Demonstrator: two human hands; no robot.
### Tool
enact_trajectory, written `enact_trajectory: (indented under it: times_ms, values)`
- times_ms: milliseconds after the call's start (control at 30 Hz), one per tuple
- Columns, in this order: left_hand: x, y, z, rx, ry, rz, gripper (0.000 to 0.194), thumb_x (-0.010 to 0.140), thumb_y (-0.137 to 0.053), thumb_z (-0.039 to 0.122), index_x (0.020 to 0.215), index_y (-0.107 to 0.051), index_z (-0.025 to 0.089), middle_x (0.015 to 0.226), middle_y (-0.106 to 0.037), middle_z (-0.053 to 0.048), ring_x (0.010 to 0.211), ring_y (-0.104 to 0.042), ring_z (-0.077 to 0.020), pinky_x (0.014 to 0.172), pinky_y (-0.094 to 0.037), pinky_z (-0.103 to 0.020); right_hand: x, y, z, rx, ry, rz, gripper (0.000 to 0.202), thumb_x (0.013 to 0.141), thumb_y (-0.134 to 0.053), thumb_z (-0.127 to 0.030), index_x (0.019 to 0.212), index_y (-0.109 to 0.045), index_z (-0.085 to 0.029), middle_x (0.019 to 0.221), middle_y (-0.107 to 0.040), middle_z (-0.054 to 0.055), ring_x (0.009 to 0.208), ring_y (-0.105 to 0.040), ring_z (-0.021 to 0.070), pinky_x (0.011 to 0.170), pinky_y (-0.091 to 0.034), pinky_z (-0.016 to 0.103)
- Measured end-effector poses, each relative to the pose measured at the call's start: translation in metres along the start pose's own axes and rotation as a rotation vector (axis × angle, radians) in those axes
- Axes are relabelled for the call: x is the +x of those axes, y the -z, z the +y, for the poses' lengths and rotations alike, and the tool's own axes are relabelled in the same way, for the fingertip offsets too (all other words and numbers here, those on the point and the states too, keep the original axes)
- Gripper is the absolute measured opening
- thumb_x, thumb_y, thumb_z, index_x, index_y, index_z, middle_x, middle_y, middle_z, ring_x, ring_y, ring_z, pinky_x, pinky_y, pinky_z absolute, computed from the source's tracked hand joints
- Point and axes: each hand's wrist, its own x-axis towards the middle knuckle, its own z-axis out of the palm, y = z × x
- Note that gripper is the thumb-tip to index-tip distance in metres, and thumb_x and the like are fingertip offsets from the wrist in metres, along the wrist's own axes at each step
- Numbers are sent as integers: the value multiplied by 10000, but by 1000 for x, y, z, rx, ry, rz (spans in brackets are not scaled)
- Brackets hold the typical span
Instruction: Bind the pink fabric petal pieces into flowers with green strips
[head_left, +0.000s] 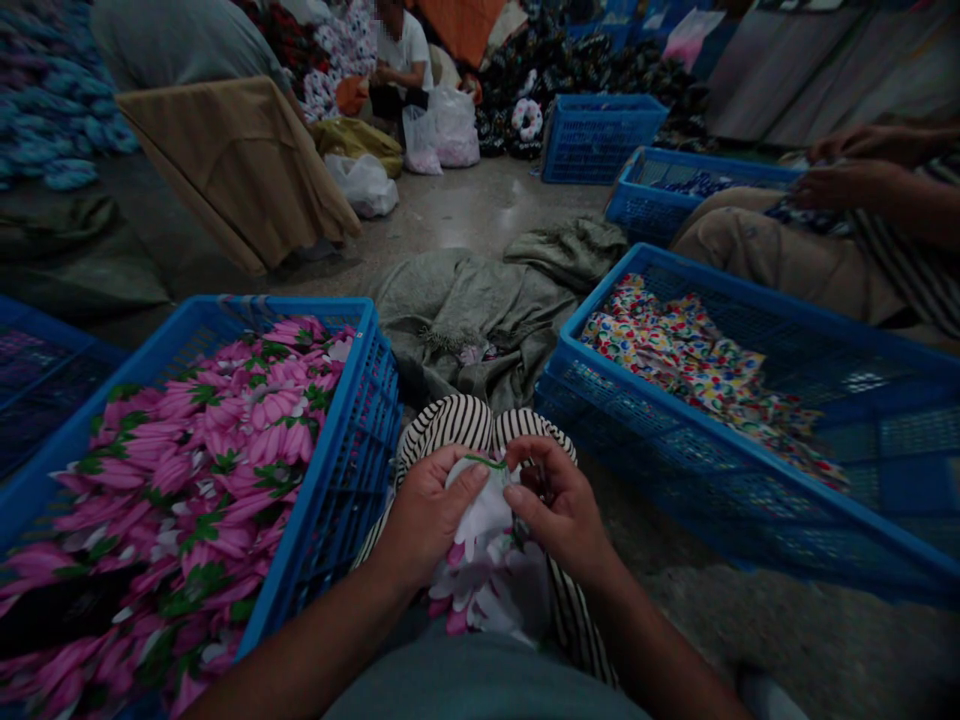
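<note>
Over my lap, my left hand pinches a white-backed fabric piece near its green top edge. My right hand is closed, thumb near the forefinger, at the other end of that green edge. Whether a small tool sits between its fingers is too dark to tell. More white and pink petal-shaped fabric pieces lie on my striped trousers below both hands. To my left, a blue crate is heaped with pink and green fabric pieces.
On the right stands a blue crate with colourful dotted fabric pieces. Beside it sits a person with both hands raised. Grey-green sacking covers the floor ahead. A cloth-draped chair and another blue crate stand farther off.
</note>
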Motion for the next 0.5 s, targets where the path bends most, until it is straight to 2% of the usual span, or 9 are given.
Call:
enact_trajectory:
  times_ms: [67, 167, 300, 367, 500]
  values:
    - [-1, 1, 2, 103, -45, -11, 162, 715, -627, 296, 803, -584, 167, 699, -612, 10, 614, -554, -108, 576, -420, -206, 0, -1, -1, -26, 11, 13, 192, 733, -589, -194, 909, -517, -218, 800, -520, -13, 530, -411, 76, 462, -324, 191]
    - [-2, 4, 7, 214, -93, -37, 201, 704, -636, 300, 831, -576, 157, 760, -601, -7, 700, -542, -124, 641, -417, -218, 1, -1, 1, 7, 3, 72, 112, 751, -547, -159, 848, -525, -211, 743, -531, -16, 525, -434, 84, 465, -337, 196]
    - [-4, 10, 9, 355, -120, -59, 182, 759, -560, 317, 677, -519, 159, 615, -480, 26, 576, -452, -100, 550, -359, -212, 2, 1, 4, 118, 59, 155, 135, 714, -548, -110, 806, -527, -207, 763, -581, -5, 591, -489, 108, 517, -372, 213]
    - [-5, 12, 9, 478, -268, -27, 201, 779, -534, 272, 618, -475, 169, 616, -444, 27, 587, -438, -104, 570, -355, -224, 3, -1, 4, 154, 87, 206, 165, 675, -537, -64, 767, -531, -201, 729, -585, -11, 600, -491, 111, 521, -366, 212]
    - [-11, 13, 6, 806, -725, 35, 115, 793, -495, 149, 682, -489, 179, 693, -479, -1, 697, -467, -138, 656, -370, -270, 3, -6, 3, 265, 84, 308, 226, 620, -518, -12, 739, -513, -205, 681, -578, -39, 530, -443, 83, 463, -314, 184]
